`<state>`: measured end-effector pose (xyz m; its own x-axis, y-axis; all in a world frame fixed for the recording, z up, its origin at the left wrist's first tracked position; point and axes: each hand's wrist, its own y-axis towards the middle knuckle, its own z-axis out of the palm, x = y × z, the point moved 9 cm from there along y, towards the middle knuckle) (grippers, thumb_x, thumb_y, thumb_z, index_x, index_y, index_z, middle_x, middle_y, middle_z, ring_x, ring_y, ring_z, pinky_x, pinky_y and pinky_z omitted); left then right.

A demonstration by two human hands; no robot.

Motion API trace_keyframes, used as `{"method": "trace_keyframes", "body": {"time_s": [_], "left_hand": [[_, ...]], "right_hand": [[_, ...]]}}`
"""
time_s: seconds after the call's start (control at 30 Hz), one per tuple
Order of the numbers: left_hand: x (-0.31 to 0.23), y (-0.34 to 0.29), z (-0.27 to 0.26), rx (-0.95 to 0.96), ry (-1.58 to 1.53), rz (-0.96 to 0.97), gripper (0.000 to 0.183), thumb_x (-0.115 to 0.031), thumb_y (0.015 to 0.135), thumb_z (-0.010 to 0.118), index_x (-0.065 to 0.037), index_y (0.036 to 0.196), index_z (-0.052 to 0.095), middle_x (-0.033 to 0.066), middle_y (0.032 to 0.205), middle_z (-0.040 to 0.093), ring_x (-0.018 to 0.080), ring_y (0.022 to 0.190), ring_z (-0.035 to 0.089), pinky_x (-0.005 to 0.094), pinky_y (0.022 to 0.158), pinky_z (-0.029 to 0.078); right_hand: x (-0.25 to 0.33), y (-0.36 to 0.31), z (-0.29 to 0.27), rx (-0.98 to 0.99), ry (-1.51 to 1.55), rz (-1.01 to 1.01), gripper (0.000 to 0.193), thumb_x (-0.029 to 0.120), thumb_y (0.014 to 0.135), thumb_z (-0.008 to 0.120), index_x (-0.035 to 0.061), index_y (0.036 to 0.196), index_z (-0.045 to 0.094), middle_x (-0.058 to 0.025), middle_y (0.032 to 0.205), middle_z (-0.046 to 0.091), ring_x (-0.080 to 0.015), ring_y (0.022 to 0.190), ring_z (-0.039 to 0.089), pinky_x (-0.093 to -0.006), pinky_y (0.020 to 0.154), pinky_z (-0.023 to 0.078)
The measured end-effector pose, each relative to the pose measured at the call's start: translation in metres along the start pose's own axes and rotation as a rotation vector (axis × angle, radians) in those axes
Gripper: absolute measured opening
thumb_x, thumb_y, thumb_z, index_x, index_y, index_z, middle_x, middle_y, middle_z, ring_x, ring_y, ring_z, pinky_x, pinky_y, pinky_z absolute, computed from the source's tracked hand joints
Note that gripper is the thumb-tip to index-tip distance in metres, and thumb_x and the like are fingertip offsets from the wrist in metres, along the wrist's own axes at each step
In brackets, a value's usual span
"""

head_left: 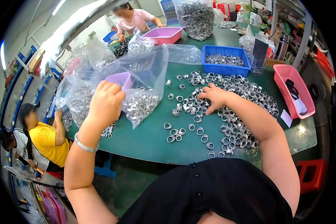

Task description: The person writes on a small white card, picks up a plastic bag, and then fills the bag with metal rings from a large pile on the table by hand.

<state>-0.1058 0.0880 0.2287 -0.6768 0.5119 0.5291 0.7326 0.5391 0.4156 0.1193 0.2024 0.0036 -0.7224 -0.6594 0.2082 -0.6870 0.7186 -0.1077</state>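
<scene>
My right hand is spread over lots of shiny rings.
The silver metal rings (pixel 246 90) lie in a big, messy pile on the green table (pixel 145 143), mostly to the right, with a few loose ones in front of me. My right hand (pixel 215 98) has its fingers wide apart, touching the left part of the pile. My left hand (pixel 108 100) is up with its fingers curled, by a clear bag (pixel 159 74) with more rings in it and a purple tub (pixel 122 79); I can't tell if it holds anything. A blue bin (pixel 224 70) with small metal bits sits behind the pile.
</scene>
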Motion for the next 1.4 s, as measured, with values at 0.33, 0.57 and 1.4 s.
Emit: {"method": "trace_keyframes", "body": {"time_s": [0.33, 0.57, 1.4], "left_hand": [[0.033, 0.045, 0.057, 0.553, -0.535, -0.274, 0.035, -0.024, 0.092, 0.048, 0.003, 0.113, 0.056, 0.0241, 0.105, 0.061, 0.0386, 0.100, 0.057, 0.0410, 0.088, 0.044], [0.093, 0.083, 0.091, 0.608, -0.175, -0.612, 0.075, -0.030, 0.079, 0.065, -0.011, 0.142, 0.029, 0.0284, 0.145, 0.019, 0.0408, 0.125, 0.039, 0.0413, 0.102, 0.036], [-0.012, 0.010, 0.029, 0.407, -0.125, -0.037, 0.018, -0.005, 0.071, 0.054, -0.010, 0.083, 0.066, 0.0061, 0.078, 0.062, 0.0263, 0.079, 0.060, 0.0361, 0.074, 0.045]], "right_hand": [[-0.006, 0.011, 0.001, 0.086, 0.039, 0.026, 0.065, 0.025, 0.057, 0.074, 0.0181, 0.118, 0.052, -0.0106, 0.116, 0.048, -0.0336, 0.104, 0.043, -0.0443, 0.089, 0.043], [-0.003, 0.018, -0.006, -0.007, -0.003, 0.108, 0.059, 0.014, 0.063, 0.068, 0.0186, 0.120, 0.054, -0.0097, 0.114, 0.053, -0.0317, 0.110, 0.047, -0.0410, 0.090, 0.045], [0.010, 0.005, -0.177, -0.560, 0.874, -0.022, 0.029, 0.000, 0.060, 0.059, 0.0040, 0.088, 0.062, 0.0011, 0.073, 0.057, -0.0077, 0.061, 0.049, -0.0253, 0.054, 0.041]]}}
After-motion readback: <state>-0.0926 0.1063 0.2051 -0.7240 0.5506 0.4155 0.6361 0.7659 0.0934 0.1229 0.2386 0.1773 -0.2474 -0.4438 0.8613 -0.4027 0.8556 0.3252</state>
